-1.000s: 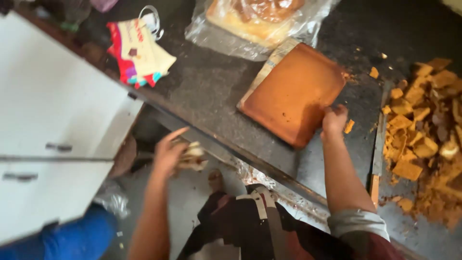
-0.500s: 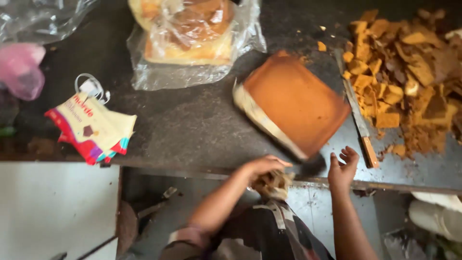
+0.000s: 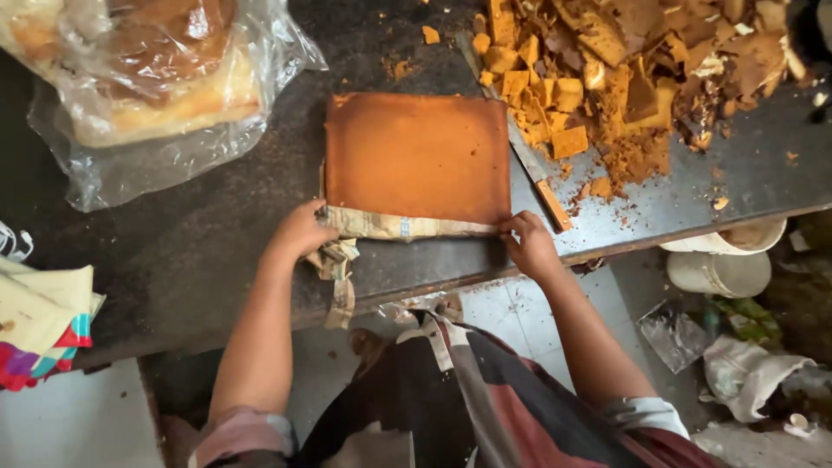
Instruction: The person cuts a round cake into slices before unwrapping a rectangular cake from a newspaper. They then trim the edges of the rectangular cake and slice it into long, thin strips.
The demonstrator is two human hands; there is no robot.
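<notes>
Cake slab (image 3: 418, 156), brown and rectangular, lies mid-counter (image 3: 208, 260) on paper lining (image 3: 394, 226). Left hand (image 3: 299, 230) at 7 o'clock pinches the lining; right hand (image 3: 530, 243) at 5 o'clock grips its corner. Peeling appears underway; steady pull needed. Knife (image 3: 542, 178) at 3 o'clock.

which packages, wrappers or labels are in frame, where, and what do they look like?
Clear plastic bag: top left of the counter, crumpled, pale loaves inside.
Paper lining: along the near edge of the brown slab cake, beige, torn; left hand and right hand pinch it.
Packets: far left edge, flat, cream with red and teal.
White tubs: under the counter at right, round.
</notes>
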